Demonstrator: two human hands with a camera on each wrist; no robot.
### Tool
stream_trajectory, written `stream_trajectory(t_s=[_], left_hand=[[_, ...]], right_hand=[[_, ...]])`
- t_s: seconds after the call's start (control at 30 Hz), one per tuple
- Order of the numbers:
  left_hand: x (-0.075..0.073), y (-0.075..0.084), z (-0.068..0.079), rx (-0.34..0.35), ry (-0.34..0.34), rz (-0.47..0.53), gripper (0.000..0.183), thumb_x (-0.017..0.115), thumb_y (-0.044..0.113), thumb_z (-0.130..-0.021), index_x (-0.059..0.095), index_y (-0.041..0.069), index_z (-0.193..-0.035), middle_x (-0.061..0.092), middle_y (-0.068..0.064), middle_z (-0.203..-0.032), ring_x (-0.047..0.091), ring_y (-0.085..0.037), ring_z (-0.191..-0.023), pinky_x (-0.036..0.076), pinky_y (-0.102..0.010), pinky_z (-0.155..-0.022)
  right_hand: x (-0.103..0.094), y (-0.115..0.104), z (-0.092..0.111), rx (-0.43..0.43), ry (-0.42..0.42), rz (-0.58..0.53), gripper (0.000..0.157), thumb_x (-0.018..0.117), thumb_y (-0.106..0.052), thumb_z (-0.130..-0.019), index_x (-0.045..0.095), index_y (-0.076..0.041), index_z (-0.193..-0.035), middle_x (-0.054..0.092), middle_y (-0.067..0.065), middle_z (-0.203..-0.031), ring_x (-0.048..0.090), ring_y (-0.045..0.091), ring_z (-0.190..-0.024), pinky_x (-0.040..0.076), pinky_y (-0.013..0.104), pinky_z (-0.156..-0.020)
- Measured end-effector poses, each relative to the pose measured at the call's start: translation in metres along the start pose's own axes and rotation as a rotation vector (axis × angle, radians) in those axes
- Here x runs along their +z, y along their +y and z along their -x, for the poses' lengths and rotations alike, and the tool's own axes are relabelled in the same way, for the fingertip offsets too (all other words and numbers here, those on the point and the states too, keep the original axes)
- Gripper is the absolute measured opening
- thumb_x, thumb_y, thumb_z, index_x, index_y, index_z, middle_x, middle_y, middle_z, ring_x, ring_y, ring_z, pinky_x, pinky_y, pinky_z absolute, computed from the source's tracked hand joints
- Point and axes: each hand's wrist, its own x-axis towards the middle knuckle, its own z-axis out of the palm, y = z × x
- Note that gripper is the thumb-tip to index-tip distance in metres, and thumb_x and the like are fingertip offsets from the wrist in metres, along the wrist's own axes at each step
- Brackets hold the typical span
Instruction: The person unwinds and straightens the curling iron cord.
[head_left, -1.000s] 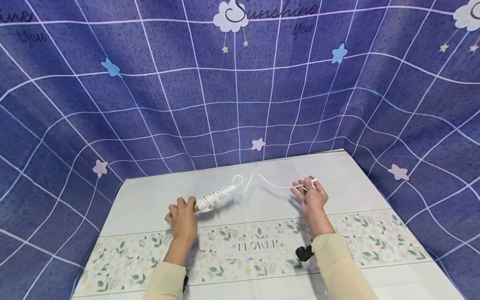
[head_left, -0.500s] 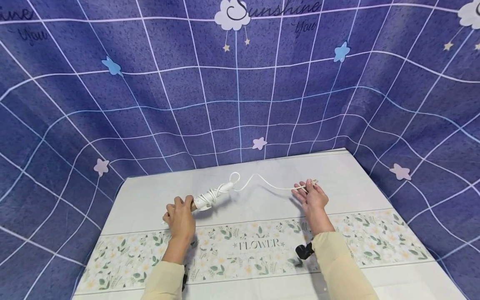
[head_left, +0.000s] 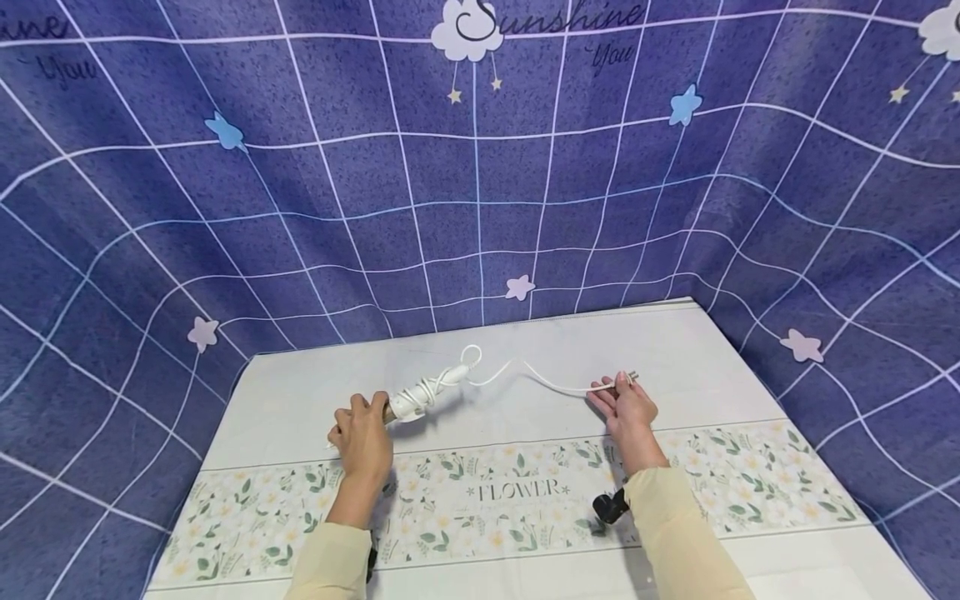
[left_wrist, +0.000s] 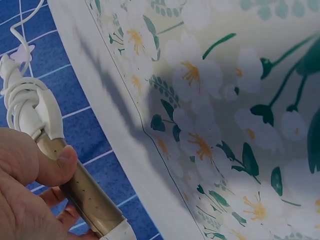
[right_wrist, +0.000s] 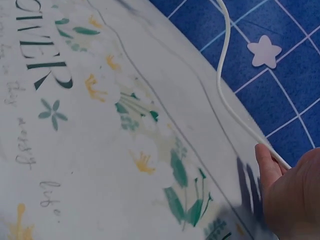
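My left hand point(head_left: 364, 437) grips the gold barrel point(left_wrist: 90, 187) of a curling iron, its thumb lying along the metal in the left wrist view. The iron's white handle point(head_left: 411, 406) points away to the upper right, with its white cord point(head_left: 427, 390) wound around it in several turns. A small loop of cord stands up beyond the handle's end. From there a loose length point(head_left: 551, 385) runs across to my right hand point(head_left: 632, 412), which pinches it close to the plug point(head_left: 633, 377). The plug's prongs stick out past the fingertips. In the right wrist view the cord passes behind my fingers.
A white table cover point(head_left: 517, 417) with a floral band and the word FLOWER lies under both hands. Behind and on both sides hangs a blue gridded curtain point(head_left: 480, 225) with stars and clouds. Black wrist cameras, such as the right one point(head_left: 611, 507), sit at the sleeves.
My right hand has shifted slightly down and turned the plug, so its prongs now show pointing right. The loose cord sags lower near it. The left hand and curling iron stay nearly in place.
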Motion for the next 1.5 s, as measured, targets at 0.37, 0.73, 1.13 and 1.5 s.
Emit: stream_trajectory(t_s=[0.37,0.73,1.13,1.5], left_hand=[[-0.001,0.002,0.002,0.005,0.009,0.006,0.045,0.063,-0.014,-0.079,0.059,0.011,-0.116,0.048,-0.019,-0.1,0.042,-0.043,-0.1,0.033,-0.064,-0.082],[0.0,0.002,0.001,0.004,0.009,0.008,0.045,0.063,-0.014,-0.078,0.059,0.011,-0.116,0.048,-0.018,-0.101,0.042,-0.042,-0.1,0.033,-0.064,-0.083],[-0.001,0.002,-0.001,0.007,0.024,0.007,0.046,0.063,-0.015,-0.077,0.059,0.011,-0.115,0.048,-0.018,-0.1,0.042,-0.043,-0.1,0.033,-0.063,-0.082],[-0.001,0.002,-0.002,0.0,0.027,0.015,0.044,0.063,-0.014,-0.078,0.06,0.011,-0.114,0.048,-0.018,-0.099,0.042,-0.042,-0.099,0.032,-0.064,-0.083]], right_hand=[[-0.009,0.012,-0.016,-0.026,0.034,0.048,0.043,0.046,-0.022,-0.101,0.044,0.001,-0.138,0.055,0.026,-0.128,0.057,0.039,-0.114,0.053,0.043,-0.085],[-0.007,0.011,-0.016,-0.037,0.058,0.111,0.044,0.042,-0.019,-0.103,0.04,0.0,-0.142,0.051,0.026,-0.131,0.059,0.037,-0.111,0.054,0.039,-0.083],[0.002,0.003,-0.012,-0.079,0.033,0.256,0.047,0.041,-0.013,-0.103,0.028,0.011,-0.142,0.051,0.028,-0.124,0.065,0.031,-0.103,0.052,0.034,-0.088],[0.013,-0.003,-0.005,-0.103,0.031,0.417,0.036,0.046,-0.015,-0.101,0.044,0.012,-0.126,0.053,0.02,-0.112,0.066,0.02,-0.093,0.049,0.032,-0.093]])
